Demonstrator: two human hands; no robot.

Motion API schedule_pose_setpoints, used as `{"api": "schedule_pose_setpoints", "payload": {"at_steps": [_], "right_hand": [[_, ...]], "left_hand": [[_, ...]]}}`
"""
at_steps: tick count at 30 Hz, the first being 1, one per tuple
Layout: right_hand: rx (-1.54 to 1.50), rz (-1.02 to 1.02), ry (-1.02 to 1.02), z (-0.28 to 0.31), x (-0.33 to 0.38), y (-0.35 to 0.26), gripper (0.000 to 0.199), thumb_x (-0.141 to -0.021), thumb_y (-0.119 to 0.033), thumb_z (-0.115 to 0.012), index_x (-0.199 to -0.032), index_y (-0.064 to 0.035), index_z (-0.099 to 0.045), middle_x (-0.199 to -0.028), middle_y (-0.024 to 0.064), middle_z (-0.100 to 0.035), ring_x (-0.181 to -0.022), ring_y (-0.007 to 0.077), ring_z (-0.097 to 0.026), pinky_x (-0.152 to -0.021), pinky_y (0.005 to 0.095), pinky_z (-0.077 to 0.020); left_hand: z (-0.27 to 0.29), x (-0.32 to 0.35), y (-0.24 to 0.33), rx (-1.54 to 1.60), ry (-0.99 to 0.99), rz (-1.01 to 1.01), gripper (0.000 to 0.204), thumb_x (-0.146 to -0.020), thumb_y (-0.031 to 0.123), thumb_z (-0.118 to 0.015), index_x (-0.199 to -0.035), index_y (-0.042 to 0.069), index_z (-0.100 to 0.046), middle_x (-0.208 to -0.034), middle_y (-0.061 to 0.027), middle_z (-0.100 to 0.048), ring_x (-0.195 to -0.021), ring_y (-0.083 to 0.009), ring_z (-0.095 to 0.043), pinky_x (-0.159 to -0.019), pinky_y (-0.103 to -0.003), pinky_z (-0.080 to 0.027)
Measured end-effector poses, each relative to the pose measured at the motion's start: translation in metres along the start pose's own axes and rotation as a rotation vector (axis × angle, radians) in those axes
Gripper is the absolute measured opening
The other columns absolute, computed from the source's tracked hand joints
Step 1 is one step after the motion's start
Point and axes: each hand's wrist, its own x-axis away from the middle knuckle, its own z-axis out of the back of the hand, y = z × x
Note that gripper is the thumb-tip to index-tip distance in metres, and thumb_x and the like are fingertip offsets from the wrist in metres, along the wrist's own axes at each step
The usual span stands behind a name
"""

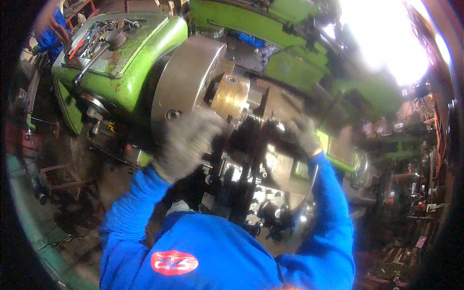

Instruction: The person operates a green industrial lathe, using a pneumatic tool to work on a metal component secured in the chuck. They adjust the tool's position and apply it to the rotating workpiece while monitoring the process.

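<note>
A green lathe carries a large grey chuck (181,79), and a brass-coloured cylindrical workpiece (231,96) with a hole in its side sits in the chuck jaws. My left hand (188,145), in a grey glove, is at the chuck's near lower side, just below the workpiece. Motion smears its fingers, so whether it holds anything is unclear. To the right, my gloved right hand (304,135) is curled at the tool post (275,124), its fingers closed around something that I cannot make out. A metal tool bar (253,117) points from the tool post toward the workpiece.
Wrenches and other loose tools (96,41) lie on top of the green headstock (140,63). Below my hands are the carriage's handles and knobs (270,209). Another person's blue sleeve (50,38) shows at the far left. Shelves with assorted items (411,188) stand at right.
</note>
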Motion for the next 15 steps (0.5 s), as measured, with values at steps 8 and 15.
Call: {"api": "schedule_pose_setpoints", "payload": {"at_steps": [8, 15], "right_hand": [[0.652, 0.271, -0.112, 0.003, -0.03, -0.026, 0.02, -0.09, -0.025, -0.062, -0.1, -0.01, -0.07, -0.096, 0.0172, -0.069, -0.096, 0.0397, -0.066, -0.083, 0.0486, -0.0523], [0.95, 0.55, -0.221, 0.015, -0.044, -0.04, 0.017, -0.085, -0.027, -0.067, -0.094, -0.0133, -0.07, -0.093, 0.0128, -0.068, -0.093, 0.0335, -0.067, -0.078, 0.047, -0.0531]], "left_hand": [[0.131, -0.049, -0.082, -1.03, 0.353, -0.223, 0.02, -0.096, 0.02, -0.063, -0.111, 0.007, -0.065, -0.106, -0.0144, -0.067, -0.101, -0.0362, -0.063, -0.089, -0.045, -0.049], [0.146, -0.051, -0.118, -1.509, 0.148, -0.266, 0.027, -0.087, 0.016, -0.064, -0.113, 0.013, -0.065, -0.116, -0.0092, -0.06, -0.111, -0.0336, -0.055, -0.095, -0.052, -0.042]]}}
